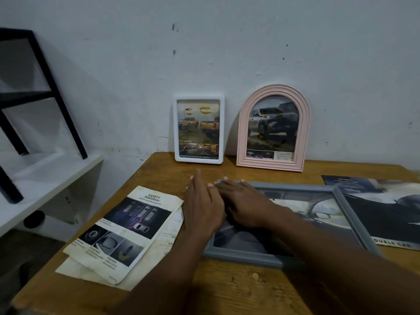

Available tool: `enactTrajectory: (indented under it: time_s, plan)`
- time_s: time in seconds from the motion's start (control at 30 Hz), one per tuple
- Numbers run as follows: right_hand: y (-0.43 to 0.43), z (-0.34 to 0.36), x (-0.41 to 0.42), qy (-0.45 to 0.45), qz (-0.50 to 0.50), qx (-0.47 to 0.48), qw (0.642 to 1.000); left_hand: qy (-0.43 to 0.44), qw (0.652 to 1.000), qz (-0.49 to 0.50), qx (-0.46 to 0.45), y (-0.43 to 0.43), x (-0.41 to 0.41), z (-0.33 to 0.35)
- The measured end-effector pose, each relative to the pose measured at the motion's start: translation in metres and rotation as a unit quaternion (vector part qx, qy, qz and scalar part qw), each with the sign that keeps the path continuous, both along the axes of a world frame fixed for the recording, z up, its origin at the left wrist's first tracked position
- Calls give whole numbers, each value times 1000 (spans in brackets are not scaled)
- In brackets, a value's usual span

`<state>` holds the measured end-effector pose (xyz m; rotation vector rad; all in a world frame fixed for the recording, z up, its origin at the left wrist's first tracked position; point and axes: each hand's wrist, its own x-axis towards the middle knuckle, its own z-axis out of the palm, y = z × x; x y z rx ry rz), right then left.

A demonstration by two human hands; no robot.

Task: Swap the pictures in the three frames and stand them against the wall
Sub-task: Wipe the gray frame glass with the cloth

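Note:
A grey frame (241, 255) lies flat on the wooden table (227, 289) with a car-interior picture in it. My right hand (246, 206) rests flat on its upper left part, fingertips at the far rail. My left hand (202, 205) stands on its edge against the frame's left rail, fingers straight and touching the right hand. A white rectangular frame (199, 98) and a pink arched frame (242, 133) stand upright against the wall, each with a truck picture inside.
A worn safety leaflet (127, 228) lies on other papers at the table's left. A dark car poster (386, 208) lies flat at the right, partly under the grey frame. A white shelf (45, 171) carrying a black metal stand (56, 92) sits to the left.

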<state>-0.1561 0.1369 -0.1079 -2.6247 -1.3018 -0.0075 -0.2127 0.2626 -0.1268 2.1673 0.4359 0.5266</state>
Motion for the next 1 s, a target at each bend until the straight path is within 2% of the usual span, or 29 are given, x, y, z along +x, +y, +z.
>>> enactTrajectory:
  time_s: [0.13, 0.2, 0.33, 0.43, 0.57, 0.8, 0.9, 1.0]
  plan:
    - [5, 2, 22, -81, -13, -42, 996, 22, 998, -10, 54, -2, 1, -1]
    - [5, 4, 30, -117, -26, -44, 992, 44, 992, -32, 110, -2, 1, -1]
    - [-14, 14, 35, -103, -63, -59, 991, 86, 962, -142, 217, -8, 0, 4]
    - [-53, 16, 44, -141, -106, -107, 979, 130, 939, -190, 257, -9, 2, 5]
    - [-129, 15, 44, -125, -183, -135, 966, 148, 932, -191, 269, -10, 3, 5]
    - [-201, 20, 23, -17, -289, -11, 957, 155, 937, -186, 250, -11, 3, 6]
    - [-222, 34, 11, -7, -303, 50, 952, 149, 944, -197, 217, -10, 1, 9]
    - [-245, 58, -19, 15, -277, 57, 959, 141, 958, -210, 133, -11, 2, 18]
